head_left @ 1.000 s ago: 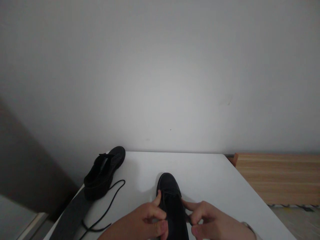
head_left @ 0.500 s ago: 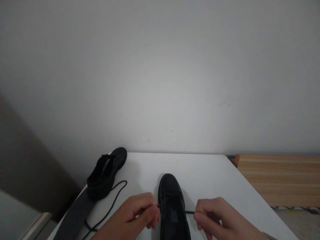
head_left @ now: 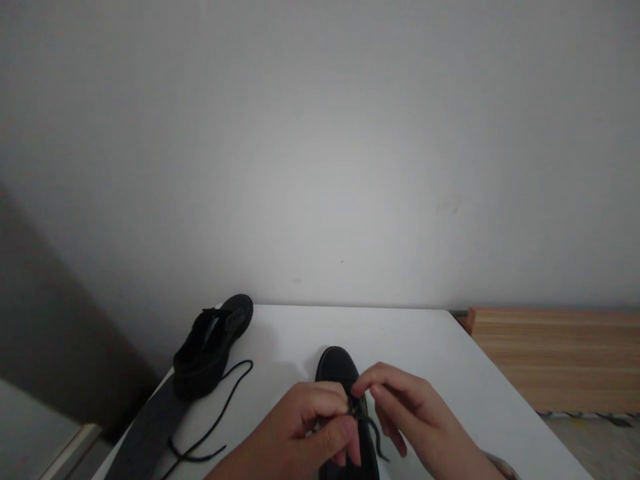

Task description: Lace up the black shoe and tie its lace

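Note:
A black shoe (head_left: 336, 364) stands on the white table with its toe pointing away from me, its middle covered by my hands. My left hand (head_left: 320, 427) is closed in a pinch over the shoe's left side, gripping a black shoelace (head_left: 376, 433). From those fingertips the lace's end droops over the shoe's right edge. Close by on the right, my right hand (head_left: 413, 410) has its fingers apart, with the index fingertip over the shoe beside the lace. Whether that fingertip touches the lace is unclear.
A second black shoe (head_left: 210, 350) lies at the table's back left, partly on a dark grey strip (head_left: 150, 433). A loose black lace (head_left: 220, 420) curls beside it. The white table (head_left: 400, 333) meets a plain wall behind. Wood-grain boards (head_left: 550, 360) are at the right.
My right hand has moved left and up over the shoe, its fingers opening. My left hand has shifted right across the shoe. The lace, stretched sideways before, now droops from my left fingers.

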Tool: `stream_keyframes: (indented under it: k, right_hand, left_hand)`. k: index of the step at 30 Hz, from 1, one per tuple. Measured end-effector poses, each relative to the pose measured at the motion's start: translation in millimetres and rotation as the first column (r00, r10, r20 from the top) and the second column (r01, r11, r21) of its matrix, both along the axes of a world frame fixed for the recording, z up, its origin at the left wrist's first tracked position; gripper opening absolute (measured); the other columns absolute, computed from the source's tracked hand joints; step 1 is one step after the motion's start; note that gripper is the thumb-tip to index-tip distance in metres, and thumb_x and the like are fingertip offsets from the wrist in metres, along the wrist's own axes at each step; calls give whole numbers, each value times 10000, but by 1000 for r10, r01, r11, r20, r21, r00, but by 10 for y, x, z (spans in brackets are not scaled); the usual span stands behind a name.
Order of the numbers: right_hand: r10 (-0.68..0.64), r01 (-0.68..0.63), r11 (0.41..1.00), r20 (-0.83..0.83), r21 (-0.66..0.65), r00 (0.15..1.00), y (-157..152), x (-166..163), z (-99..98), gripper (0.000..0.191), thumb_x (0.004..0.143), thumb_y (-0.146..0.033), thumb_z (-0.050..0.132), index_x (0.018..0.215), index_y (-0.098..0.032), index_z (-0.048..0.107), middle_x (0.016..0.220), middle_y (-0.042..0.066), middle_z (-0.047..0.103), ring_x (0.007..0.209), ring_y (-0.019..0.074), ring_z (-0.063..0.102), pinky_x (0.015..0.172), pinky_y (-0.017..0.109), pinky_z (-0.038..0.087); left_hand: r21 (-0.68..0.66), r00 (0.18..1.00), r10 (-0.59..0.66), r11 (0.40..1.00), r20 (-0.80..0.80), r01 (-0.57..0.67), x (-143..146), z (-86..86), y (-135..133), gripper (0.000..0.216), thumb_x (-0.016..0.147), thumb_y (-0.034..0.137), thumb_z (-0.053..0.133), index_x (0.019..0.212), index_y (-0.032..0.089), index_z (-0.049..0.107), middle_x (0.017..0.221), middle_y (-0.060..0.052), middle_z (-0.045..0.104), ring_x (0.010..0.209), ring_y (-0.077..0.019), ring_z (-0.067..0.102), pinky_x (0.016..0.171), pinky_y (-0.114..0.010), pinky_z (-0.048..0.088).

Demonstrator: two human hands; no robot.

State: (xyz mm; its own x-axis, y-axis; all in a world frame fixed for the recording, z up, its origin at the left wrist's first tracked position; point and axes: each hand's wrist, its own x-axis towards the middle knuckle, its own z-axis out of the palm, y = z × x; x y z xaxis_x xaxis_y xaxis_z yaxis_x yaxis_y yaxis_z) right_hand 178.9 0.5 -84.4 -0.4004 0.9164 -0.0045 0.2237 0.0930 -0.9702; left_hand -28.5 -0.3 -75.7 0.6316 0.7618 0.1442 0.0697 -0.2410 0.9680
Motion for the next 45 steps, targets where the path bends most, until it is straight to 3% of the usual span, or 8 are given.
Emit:
stream_keyframes:
  k: [12, 18, 23, 26, 31, 37, 40, 45]
  right_hand:
    - [-197, 211, 976, -196, 58, 961, 113, 26, -220, 339, 901, -526, 642, 812, -213, 740, 795, 31, 684, 802, 176, 611, 770, 277, 485]
    - [-436, 415, 889, -642, -195, 631, 133, 327, -419, 333, 824, -562, 725, 756, -238, 684, 717, -17, 573, 752, 147, 601, 815, 291, 546]
    - [-581, 480, 797, -684, -367, 441, 150, 503, -498, 286, 759, -504, 807, 841, -244, 723, 645, -59, 402, 582, 87, 432, 621, 221, 525]
    - [-580, 513, 800, -621, -312, 528, 138, 592, -582, 328, 766, -517, 790, 956, -252, 759, 646, -53, 394, 574, 97, 404, 550, 225, 471]
    - [-458, 470, 881, -151, 55, 876, 102, 660, -754, 361, 793, -564, 742, 924, -236, 816, 724, 40, 607, 731, 193, 552, 656, 312, 484]
    - [-245, 182, 934, 181, 308, 952, 76, 513, -838, 297, 908, -468, 633, 829, -221, 778, 679, 20, 605, 633, 164, 561, 580, 279, 441]
    - [-218, 132, 934, 236, 333, 947, 73, 448, -874, 276, 935, -424, 605, 831, -213, 749, 719, 26, 631, 660, 161, 584, 592, 272, 451]
    - [-228, 117, 919, 263, 377, 937, 61, 376, -883, 248, 954, -367, 569, 822, -214, 714, 729, 25, 627, 673, 164, 579, 592, 272, 450]
  left_hand:
    - [6, 958, 231, 972, 169, -235, -237, -19, 115, 398, 972, 498, 557, 906, 188, 796, 753, -35, 613, 740, -157, 580, 733, -277, 449]
    - [-171, 758, 593, 805, 271, -568, -582, -369, 228, 326, 869, 484, 723, 1072, 232, 765, 703, 5, 645, 635, -117, 536, 655, -236, 458]
    - [-396, 507, 764, 643, 399, -656, -702, -510, 241, 504, 783, 434, 828, 1226, 252, 672, 787, 5, 704, 798, -119, 604, 793, -191, 501]
    - [-506, 409, 774, 628, 483, -591, -722, -543, 278, 599, 741, 376, 865, 1279, 260, 629, 817, 4, 708, 889, -160, 650, 930, -301, 534]
    - [-633, 377, 786, 618, 489, -467, -762, -663, 348, 530, 651, 298, 921, 1128, 204, 708, 812, 3, 679, 686, -107, 601, 694, -234, 557]
    - [-179, 702, 689, 724, 178, -666, -734, -782, 273, 219, 841, 411, 754, 859, 194, 736, 707, -8, 679, 659, -132, 580, 649, -219, 482]
    - [193, 820, 568, 815, -74, -547, -646, -791, 193, 151, 915, 327, 649, 880, 221, 750, 778, -30, 716, 751, -180, 650, 699, -254, 491]
    - [511, 856, 463, 806, -228, -300, -460, -879, 123, 182, 974, 214, 540, 925, 221, 714, 826, -37, 704, 786, -181, 654, 718, -264, 502]
